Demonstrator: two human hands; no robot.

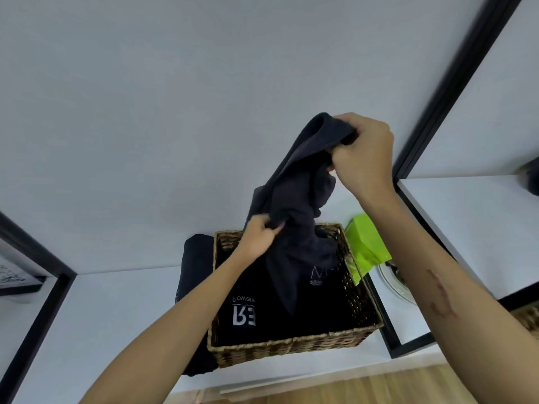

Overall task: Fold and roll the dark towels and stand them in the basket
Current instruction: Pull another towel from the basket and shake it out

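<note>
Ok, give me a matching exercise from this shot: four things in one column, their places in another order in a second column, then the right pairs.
Things
1. right hand
2. left hand
3. green packet
4. folded dark cloth

Places
A. on the shelf, against the wicker basket's left wall
B. gripping the top of the lifted dark towel
C. just right of the basket, at its far corner
D. pinching the towel lower down, above the basket

Pairs: 1-B, 2-D, 3-C, 4-A
</note>
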